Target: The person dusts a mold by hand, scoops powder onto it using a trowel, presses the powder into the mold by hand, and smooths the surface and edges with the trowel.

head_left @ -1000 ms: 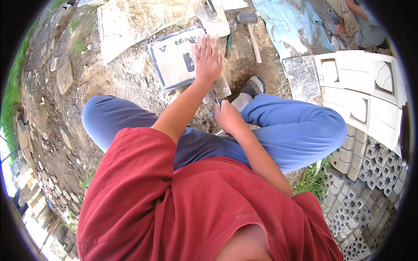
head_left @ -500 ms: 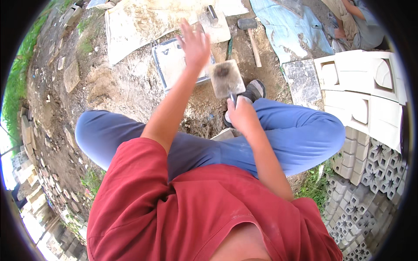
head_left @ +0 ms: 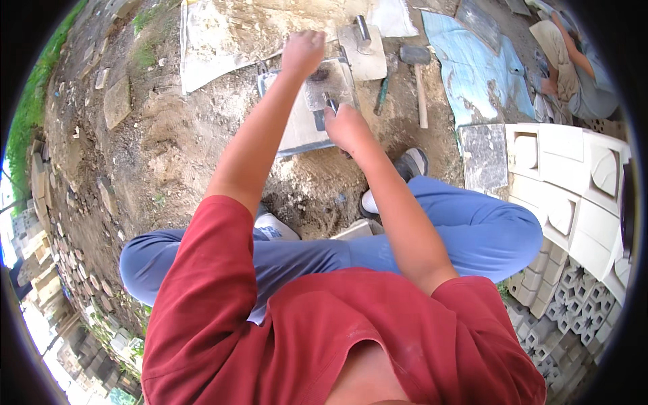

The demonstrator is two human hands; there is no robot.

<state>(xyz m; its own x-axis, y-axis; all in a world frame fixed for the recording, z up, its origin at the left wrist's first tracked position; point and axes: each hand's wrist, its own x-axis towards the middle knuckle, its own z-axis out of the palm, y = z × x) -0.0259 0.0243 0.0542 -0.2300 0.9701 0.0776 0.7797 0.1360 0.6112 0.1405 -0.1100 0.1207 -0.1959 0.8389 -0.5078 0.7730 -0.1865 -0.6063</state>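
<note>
Dirt ground (head_left: 223, 131), pale concrete blocks (head_left: 574, 162) stacked to our right. Our right hand (head_left: 347, 128) is wrapped round the handle (head_left: 331, 102) of a flat trowel (head_left: 334, 77); blade lies over the upper right part of a dark-rimmed panel (head_left: 297, 138) on the ground, can't tell if touching. Handle points back at us, probably to keep the blade level. Our left hand (head_left: 304, 52) is bunched just beside the blade, at the panel's upper side; can't tell if it holds anything. Likely placed there to stay clear of the blade. Further out: second trowel (head_left: 364, 59), handle up, and mallet (head_left: 415, 54), handle toward us, presumably for easy grabbing. Pale sheet (head_left: 201, 61) beyond. Vs half a second ago: blade was at the panel's right edge near our right shoe (head_left: 413, 163); left fingers were spread, now gathered.
</note>
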